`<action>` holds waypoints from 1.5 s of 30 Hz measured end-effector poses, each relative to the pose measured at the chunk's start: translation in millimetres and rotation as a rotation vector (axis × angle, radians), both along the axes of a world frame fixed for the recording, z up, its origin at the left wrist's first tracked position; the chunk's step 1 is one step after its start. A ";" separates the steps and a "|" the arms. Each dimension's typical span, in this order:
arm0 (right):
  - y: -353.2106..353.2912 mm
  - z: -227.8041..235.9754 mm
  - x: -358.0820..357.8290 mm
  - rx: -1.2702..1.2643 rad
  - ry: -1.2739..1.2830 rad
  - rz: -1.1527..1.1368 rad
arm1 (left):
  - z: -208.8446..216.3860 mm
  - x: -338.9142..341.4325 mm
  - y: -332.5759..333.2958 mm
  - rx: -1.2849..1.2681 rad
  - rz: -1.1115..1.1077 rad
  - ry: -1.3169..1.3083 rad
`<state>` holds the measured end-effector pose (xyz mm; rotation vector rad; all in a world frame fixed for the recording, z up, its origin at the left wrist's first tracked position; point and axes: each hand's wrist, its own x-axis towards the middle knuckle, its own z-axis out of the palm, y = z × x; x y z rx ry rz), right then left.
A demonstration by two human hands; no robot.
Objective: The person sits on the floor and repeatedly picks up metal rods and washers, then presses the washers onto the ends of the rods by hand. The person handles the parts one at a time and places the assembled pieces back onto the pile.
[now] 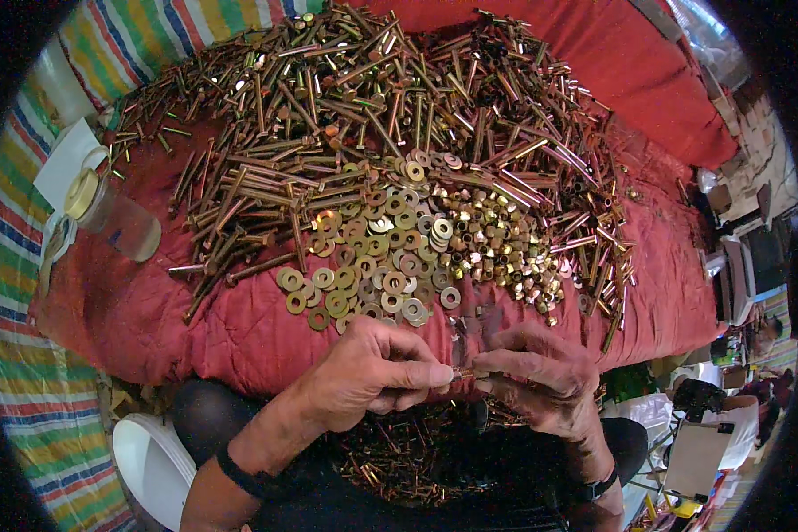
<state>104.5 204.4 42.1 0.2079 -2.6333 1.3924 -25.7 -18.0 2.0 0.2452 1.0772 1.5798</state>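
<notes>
My left hand (383, 365) is closed in a pinch around a bolt, most of it hidden by the fingers. The threaded end of the bolt (462, 375) shows in the narrow gap between my two hands. At that end my right hand (541, 371) has its thumb and fingertips drawn together; whatever small piece they hold is hidden and slightly blurred. Just beyond my hands, flat washers (390, 250) lie heaped on a red quilted cloth (230, 350). Brass-coloured nuts (501, 244) are piled to their right. Behind both spreads a large mound of long bolts (328, 97).
A capped clear jar (120, 217) lies at the left beside striped sheeting (31, 293). More bolts (408, 452) fill a dark space below my hands, between my legs. A white plastic seat (153, 461) stands lower left. Bags and boxes crowd the right.
</notes>
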 end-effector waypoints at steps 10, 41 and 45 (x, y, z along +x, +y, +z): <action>-1.1 -9.5 6.6 -0.227 -0.141 -0.041 | 2.8 15.1 7.3 0.008 0.213 0.800; -9.2 5.7 -5.7 -0.160 -0.071 -0.194 | 0.9 18.6 8.6 0.013 0.365 1.167; -10.6 9.0 -0.2 -0.066 -0.401 -0.210 | 1.1 22.3 8.7 0.022 0.339 1.173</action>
